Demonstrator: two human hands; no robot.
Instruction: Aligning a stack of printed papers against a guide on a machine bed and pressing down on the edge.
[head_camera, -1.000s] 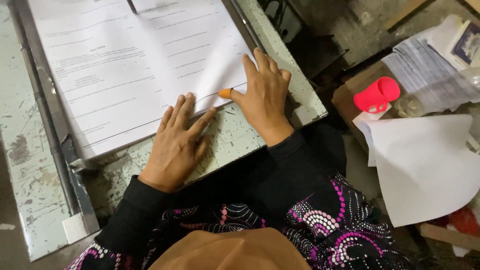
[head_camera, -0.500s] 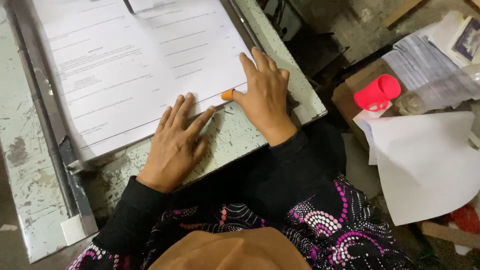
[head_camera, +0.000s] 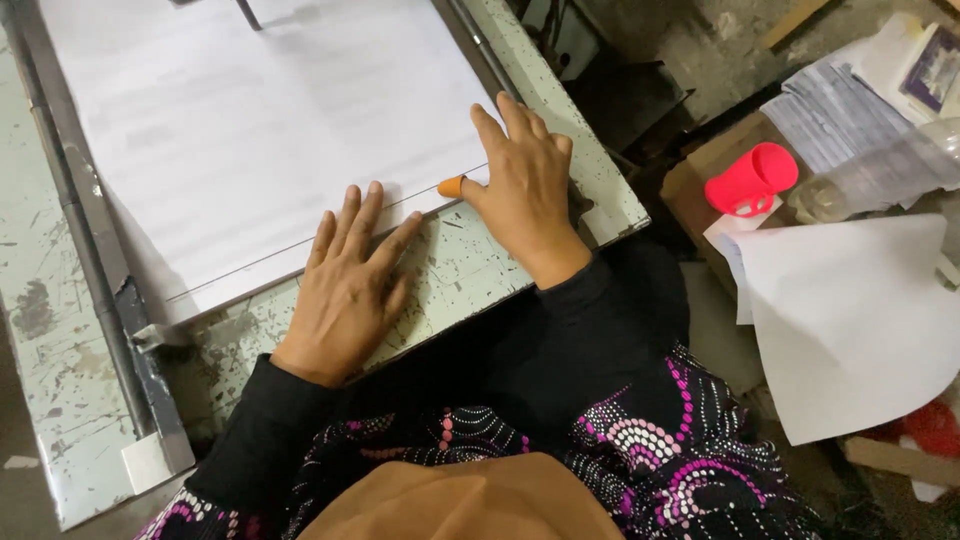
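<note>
Left hand (head_camera: 345, 285) and right hand (head_camera: 525, 185), both flat, fingers spread, gripping nothing, press the near edge of the paper stack (head_camera: 270, 130) at upper left on the worn counter (head_camera: 470, 270); even downward pressure, with the orange-capped thumb (head_camera: 452, 186) at the edge, should keep sheets aligned.

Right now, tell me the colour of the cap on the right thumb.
Orange: the thumb cap on the right hand, seen from the head view.
</note>
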